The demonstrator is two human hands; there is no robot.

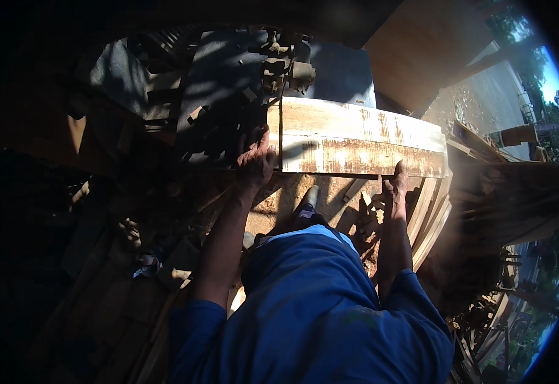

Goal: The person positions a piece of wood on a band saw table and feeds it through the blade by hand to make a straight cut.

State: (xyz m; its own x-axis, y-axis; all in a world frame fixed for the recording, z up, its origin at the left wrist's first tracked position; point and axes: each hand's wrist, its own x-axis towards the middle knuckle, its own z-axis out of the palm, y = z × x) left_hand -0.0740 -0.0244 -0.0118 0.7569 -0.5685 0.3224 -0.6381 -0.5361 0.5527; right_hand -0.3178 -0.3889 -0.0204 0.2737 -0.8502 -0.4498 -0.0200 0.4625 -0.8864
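Note:
A wide pale wooden board [356, 125], with a lengthwise seam and brown streaks, lies across the dark metal machine table [219, 70]. Near its left end a thin dark line separates a narrow wooden strip [274, 118] from the rest. My left hand [257, 159] grips that left end, thumb over the wood, its other fingers partly in shadow. At the near edge, toward the right end, my right hand [396, 184] is closed on the board with the thumb on top and the fingers hidden underneath.
A dusty metal fitting [289, 67] stands beyond the board on the table. Small offcuts [196, 114] lie on the tabletop at left. Long planks [430, 214] are stacked right of my right forearm. Wood scraps cover the ground by my shoe [313, 195]. A large plywood panel [426, 48] rises at far right.

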